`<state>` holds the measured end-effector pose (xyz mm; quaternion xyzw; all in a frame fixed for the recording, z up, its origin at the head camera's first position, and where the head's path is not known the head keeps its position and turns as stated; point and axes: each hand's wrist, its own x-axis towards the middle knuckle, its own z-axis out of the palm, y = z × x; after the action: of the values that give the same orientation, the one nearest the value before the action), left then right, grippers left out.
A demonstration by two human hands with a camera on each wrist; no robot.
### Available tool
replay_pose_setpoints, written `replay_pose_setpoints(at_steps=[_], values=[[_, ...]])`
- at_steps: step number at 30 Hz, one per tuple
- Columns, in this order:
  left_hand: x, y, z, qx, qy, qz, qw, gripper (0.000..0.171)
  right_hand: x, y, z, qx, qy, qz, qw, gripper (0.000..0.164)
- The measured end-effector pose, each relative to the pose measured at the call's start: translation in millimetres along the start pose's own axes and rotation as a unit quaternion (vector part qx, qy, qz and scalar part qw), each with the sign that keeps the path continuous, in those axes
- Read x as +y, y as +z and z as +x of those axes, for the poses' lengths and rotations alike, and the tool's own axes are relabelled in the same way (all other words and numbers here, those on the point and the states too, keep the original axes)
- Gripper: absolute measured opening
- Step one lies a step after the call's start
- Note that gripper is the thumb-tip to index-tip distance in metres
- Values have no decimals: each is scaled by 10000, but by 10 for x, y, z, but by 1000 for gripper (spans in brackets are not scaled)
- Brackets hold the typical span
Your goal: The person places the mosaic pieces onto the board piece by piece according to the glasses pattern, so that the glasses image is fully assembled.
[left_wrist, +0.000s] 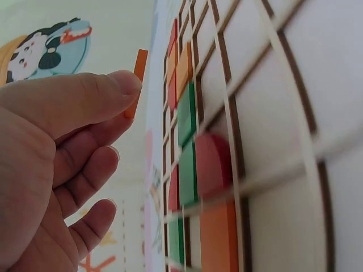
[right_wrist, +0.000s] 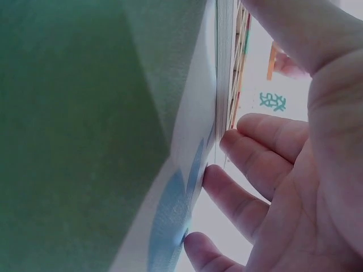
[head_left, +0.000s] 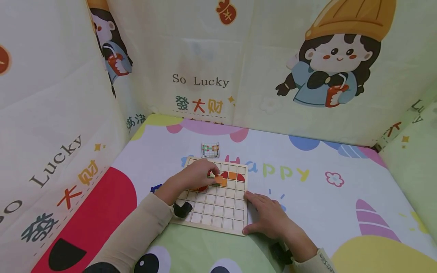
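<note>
My left hand (head_left: 195, 175) is over the upper part of a wooden grid board (head_left: 216, 210). Between thumb and forefinger it pinches a thin orange tile (left_wrist: 140, 68), raised off the grid in the left wrist view. The other fingers curl loosely below. Set in the cells are green tiles (left_wrist: 186, 119), red rounded tiles (left_wrist: 212, 164) and orange tiles (left_wrist: 218, 235); my left hand covers part of them in the head view. My right hand (head_left: 269, 212) rests along the board's right edge, fingers extended and thumb at the near corner.
A small printed pattern card (head_left: 210, 150) lies just beyond the board's far edge. Blue pieces (head_left: 156, 188) lie to the left of the board, partly behind my left forearm. Printed cloth covers the table (head_left: 300, 201), and cloth walls (head_left: 205, 57) stand behind and at both sides.
</note>
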<state>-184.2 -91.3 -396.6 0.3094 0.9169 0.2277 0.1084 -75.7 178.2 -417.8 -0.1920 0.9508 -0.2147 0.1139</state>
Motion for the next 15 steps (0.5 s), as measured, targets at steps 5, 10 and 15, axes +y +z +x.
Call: replay_pose_setpoints(at_steps=[5,10,15], values=[[103,78,128,-88,49,43,9999,19,0,1,-2,11,-5,-17,10000,106],[201,166,228,-112,77,119,9998,24,2,4,-4,32,2,-19,10000,105],[282,240,309,-210,-121,106,9996,26,6,9,-4,51,-34,-1,10000,104]])
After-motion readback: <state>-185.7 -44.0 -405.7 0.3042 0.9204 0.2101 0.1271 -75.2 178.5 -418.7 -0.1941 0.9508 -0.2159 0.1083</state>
